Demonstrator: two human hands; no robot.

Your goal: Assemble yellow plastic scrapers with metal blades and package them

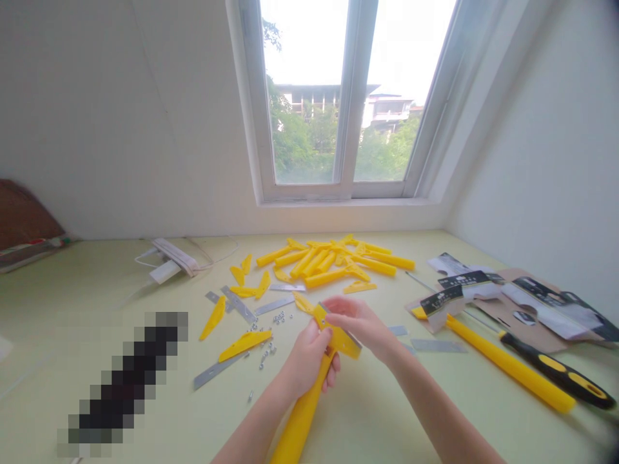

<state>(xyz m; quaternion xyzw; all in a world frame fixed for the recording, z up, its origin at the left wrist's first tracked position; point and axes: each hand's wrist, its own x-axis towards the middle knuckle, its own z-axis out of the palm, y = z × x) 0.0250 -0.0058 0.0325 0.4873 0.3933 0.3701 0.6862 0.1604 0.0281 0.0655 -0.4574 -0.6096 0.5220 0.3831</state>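
My left hand (308, 361) is wrapped round the neck of a yellow scraper (298, 425), its long handle slanting down toward me. At the scraper's wide head, my right hand (358, 320) has its thumb on the face and its fingers round the far edge. A thin metal edge shows along the head's right side. Just left of the hands lie small nuts (279, 317), several screws (264, 357) and a loose yellow clamp plate (245, 345) resting across a steel blade (215, 374).
Several yellow scraper handles (377, 264) are heaped at the back. To the right are a yellow scraper (512, 364) partly in packaging, a black-and-yellow screwdriver (556, 370), packaging bags (546, 299) and loose blades (439, 346). A white power strip (176, 254) lies back left; a blurred dark object (128, 380) lies front left.
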